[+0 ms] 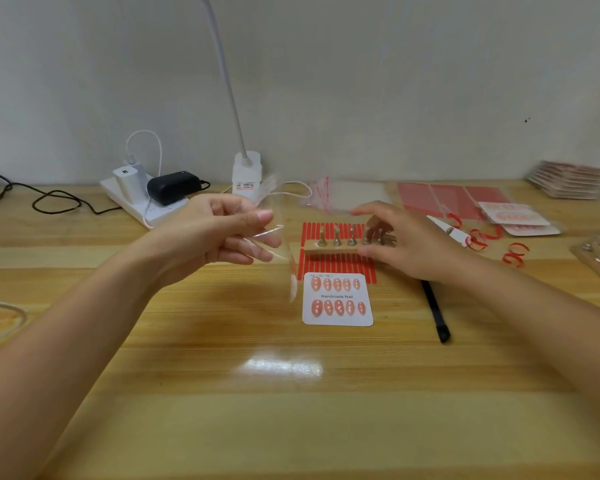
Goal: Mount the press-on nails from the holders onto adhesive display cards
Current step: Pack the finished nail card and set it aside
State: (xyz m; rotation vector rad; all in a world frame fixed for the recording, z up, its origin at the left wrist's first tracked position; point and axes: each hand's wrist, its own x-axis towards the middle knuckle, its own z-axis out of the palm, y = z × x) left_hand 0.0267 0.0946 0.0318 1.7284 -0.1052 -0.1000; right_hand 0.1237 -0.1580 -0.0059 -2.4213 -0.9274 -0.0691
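left hand [219, 233] pinches a clear plastic bag [278, 237]; right hand [406, 237] grips the wooden nail holder [333, 251] behind the filled display card [338, 299].

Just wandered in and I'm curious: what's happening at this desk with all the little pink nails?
A person is packaging press-on nails. The left hand holds up a clear plastic sleeve, while the right hand grips a wooden holder block whose metal nail stands look bare. In front of it lies a white "Handmade Nail" display card already filled with ten pink nails. A black pen lies beside the card.
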